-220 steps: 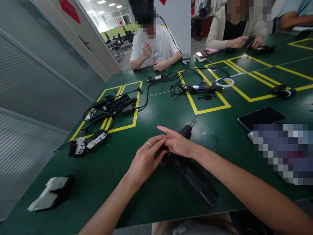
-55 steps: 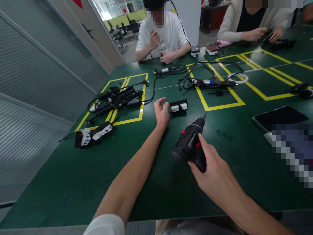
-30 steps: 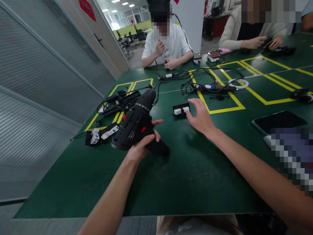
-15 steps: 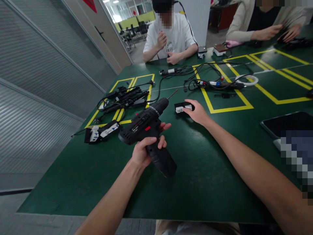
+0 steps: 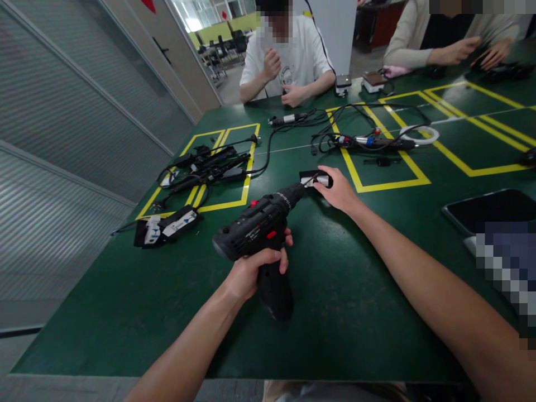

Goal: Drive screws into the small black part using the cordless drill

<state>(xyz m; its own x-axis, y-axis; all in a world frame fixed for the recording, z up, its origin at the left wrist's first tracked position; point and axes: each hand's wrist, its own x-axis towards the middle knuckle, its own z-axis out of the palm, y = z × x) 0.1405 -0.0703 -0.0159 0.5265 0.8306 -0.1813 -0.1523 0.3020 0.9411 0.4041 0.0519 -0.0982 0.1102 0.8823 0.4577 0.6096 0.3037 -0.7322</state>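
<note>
In the hands (image 5: 247, 272) (image 5: 340, 191), black drill (image 5: 260, 226) left, black-and-white block (image 5: 322, 180) right.

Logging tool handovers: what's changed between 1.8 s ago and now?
The drill passed from the right hand to the left hand, shifting leftward in view; its bit now overlaps the black-and-white part. The right hand let go of the drill and took hold of that part. Cable bundle and phone look unmoved.
</note>
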